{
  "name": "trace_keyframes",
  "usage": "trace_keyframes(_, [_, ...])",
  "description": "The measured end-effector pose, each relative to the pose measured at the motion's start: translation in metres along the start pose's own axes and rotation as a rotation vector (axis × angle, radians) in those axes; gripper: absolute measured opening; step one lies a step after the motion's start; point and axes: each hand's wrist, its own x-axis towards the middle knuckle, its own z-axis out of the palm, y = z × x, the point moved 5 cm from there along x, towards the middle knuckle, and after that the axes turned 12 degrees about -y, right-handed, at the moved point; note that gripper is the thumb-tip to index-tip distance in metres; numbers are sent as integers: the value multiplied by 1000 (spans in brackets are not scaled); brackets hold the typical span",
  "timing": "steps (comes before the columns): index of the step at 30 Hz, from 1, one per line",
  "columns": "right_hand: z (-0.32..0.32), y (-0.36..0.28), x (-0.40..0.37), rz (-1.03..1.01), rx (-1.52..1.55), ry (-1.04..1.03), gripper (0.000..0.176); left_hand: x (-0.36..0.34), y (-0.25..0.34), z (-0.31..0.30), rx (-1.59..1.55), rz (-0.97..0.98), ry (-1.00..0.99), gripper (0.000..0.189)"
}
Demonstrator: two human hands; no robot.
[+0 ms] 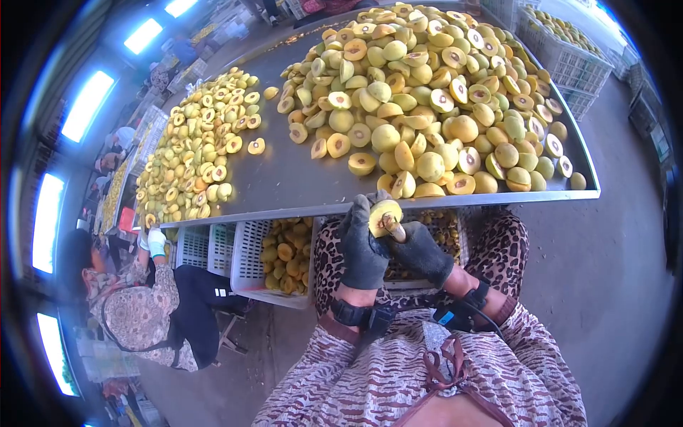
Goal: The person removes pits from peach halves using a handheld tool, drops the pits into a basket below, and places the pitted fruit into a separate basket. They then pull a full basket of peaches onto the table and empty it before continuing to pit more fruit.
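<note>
My left hand (364, 252), in a dark glove, is closed around a halved yellow peach (384, 213) with its cut face turned up, just below the table's near edge. My right hand (425, 255), gloved alike, grips a small pitting tool with a pale, rounded handle end (397, 232). Its working tip meets the middle of the peach half, where the pit sits; the tip itself is hard to make out. Beyond my hands, a large heap of halved peaches (420, 92) lies on the metal table (284, 174).
A second peach heap (199, 142) covers the table's left part. Below the edge stand a white crate (245, 274) of peach halves and a container of small scraps (445, 231) between my knees. A co-worker (142, 306) sits at left. Stacked crates (565, 60) stand at back right.
</note>
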Motion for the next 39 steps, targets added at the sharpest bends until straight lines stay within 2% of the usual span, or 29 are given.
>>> trace_keyframes(2, [2,4,0,-9,-11,1,23,3,-2,1,54,25,-18,38])
trace_keyframes(3, [1,5,2,-23,-24,6,24,2,-1,5,58,43,34,39])
trace_keyframes(5, [1,2,-1,76,0,-102,23,4,-6,0,43,127,-5,32])
trace_keyframes(6, [1,26,0,95,34,-170,21,9,-13,-8,19,192,4,28])
trace_keyframes(7, [3,49,3,11,49,-167,26,8,-6,4,58,215,40,28])
trace_keyframes(8, [1,34,4,1,-139,-220,31,13,-6,-5,162,213,12,27])
trace_keyframes(9, [3,49,9,68,239,-201,29,11,5,4,196,238,40,27])
trace_keyframes(10, [9,44,15,-17,413,-191,27,15,3,0,135,190,48,28])
trace_keyframes(11, [8,47,12,165,439,-256,25,19,3,-4,179,178,-11,31])
trace_keyframes(12, [9,29,16,151,432,-305,25,17,10,-1,251,225,19,34])
trace_keyframes(14, [13,13,14,341,401,-397,23,16,19,-1,363,219,69,32])
trace_keyframes(16, [5,37,10,335,377,-474,20,13,32,2,461,201,38,34])
trace_keyframes(18, [14,32,15,336,357,-540,18,6,46,2,515,245,102,31])
trace_keyframes(20, [18,2,17,100,24,-517,20,-2,61,10,834,328,66,25])
trace_keyframes(21, [21,-11,15,364,290,-431,19,-4,64,14,714,477,108,20])
trace_keyframes(22, [20,-7,15,415,311,-462,19,-5,62,10,708,473,122,20])
trace_keyframes(24, [10,3,13,434,309,-536,19,1,54,4,368,329,16,31])
trace_keyframes(26, [7,6,14,443,295,-568,19,-3,61,8,370,272,-41,28])
trace_keyframes(28, [9,4,20,447,275,-578,19,-13,90,31,896,723,-86,24])
trace_keyframes(32, [10,3,20,453,271,-586,19,-15,84,42,1029,794,-110,24])
trace_keyframes(33, [9,4,19,456,277,-587,19,-8,77,33,769,581,-209,27])
trace_keyframes(34, [8,5,18,456,286,-592,19,-10,76,34,777,584,-217,27])
trace_keyframes(36, [5,6,14,454,304,-594,19,-12,67,44,688,436,-415,32])
trace_keyframes(37, [5,6,12,452,310,-593,19,-14,65,46,711,415,-460,27])
trace_keyframes(38, [5,8,10,448,312,-585,19,-14,59,47,710,409,-463,27])
trace_keyframes(39, [5,9,8,439,315,-580,19,-8,47,35,446,314,-337,22])
